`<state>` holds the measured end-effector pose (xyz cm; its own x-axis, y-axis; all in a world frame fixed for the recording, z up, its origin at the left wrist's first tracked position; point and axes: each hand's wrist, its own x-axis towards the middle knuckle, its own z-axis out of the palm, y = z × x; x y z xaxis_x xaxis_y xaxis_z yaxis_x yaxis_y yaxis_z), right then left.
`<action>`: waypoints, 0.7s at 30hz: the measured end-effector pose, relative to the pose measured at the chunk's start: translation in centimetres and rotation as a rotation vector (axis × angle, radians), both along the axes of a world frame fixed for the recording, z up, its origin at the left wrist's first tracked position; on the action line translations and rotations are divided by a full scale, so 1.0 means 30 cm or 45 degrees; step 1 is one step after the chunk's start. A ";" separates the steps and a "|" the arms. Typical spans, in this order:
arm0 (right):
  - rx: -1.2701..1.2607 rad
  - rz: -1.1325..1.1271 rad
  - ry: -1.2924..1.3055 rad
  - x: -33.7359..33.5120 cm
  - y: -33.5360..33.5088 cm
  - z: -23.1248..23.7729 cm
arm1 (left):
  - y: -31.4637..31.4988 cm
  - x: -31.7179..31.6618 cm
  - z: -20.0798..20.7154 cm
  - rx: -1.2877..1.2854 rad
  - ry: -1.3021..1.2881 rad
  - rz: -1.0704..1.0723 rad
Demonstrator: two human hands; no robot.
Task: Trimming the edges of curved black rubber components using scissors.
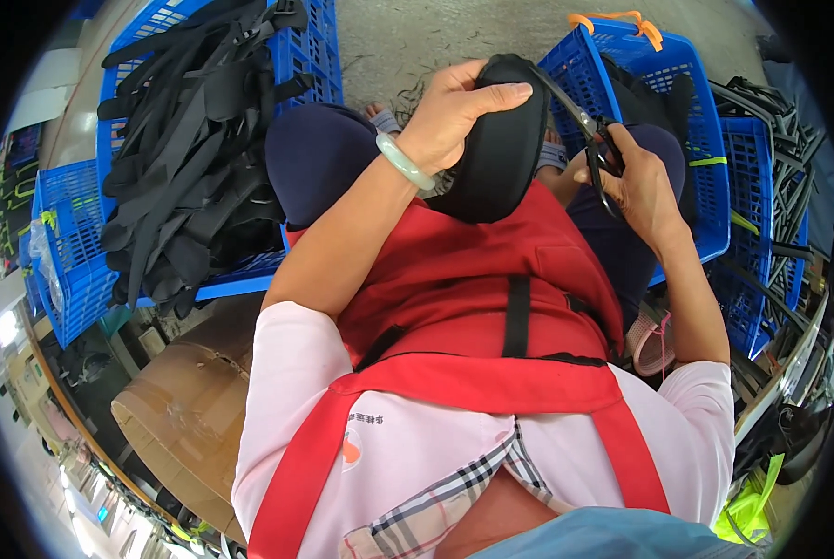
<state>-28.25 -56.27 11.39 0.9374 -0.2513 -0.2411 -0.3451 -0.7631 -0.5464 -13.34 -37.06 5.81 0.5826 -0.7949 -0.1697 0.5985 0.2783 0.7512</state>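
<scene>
My left hand (447,114) grips a curved, padded black fabric piece (502,158) above my lap, with the thumb lying across its upper part. The kind of product it belongs to does not show. In my right hand (644,186) is a pair of scissors (582,119), fingers through the black handles. Their metal blades point up and left along the right edge of the black piece. Whether the blades touch the fabric or have a thread between them, I cannot tell. A red apron (491,307) covers my lap beneath the work.
Left of me, a blue plastic crate (319,56) is heaped with black straps (198,149). On the right stands a blue crate (705,186) with black pieces inside and an orange tie; beyond it, another crate (747,177) holds dark strips. A cardboard box (189,401) sits lower left. Scraps litter the floor (389,47).
</scene>
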 end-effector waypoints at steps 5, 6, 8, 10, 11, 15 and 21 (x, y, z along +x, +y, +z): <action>-0.007 0.012 0.011 -0.019 -0.038 -0.013 | -0.013 -0.021 -0.013 0.025 -0.022 -0.035; 0.004 0.038 0.012 -0.022 -0.047 -0.012 | -0.013 -0.020 -0.016 0.038 -0.024 -0.061; 0.016 0.062 0.016 -0.030 -0.050 -0.006 | -0.011 -0.021 -0.021 0.050 -0.022 -0.090; -0.022 0.111 -0.043 -0.041 -0.051 0.007 | -0.010 -0.024 -0.020 0.049 -0.036 -0.162; -0.023 0.109 -0.038 -0.040 -0.053 0.018 | -0.011 -0.024 -0.018 0.047 -0.031 -0.164; 0.024 0.097 0.114 -0.040 -0.062 0.042 | -0.011 -0.033 -0.024 0.038 -0.053 -0.236; -0.088 0.140 0.132 -0.055 -0.072 0.048 | -0.015 -0.043 -0.029 0.038 -0.039 -0.305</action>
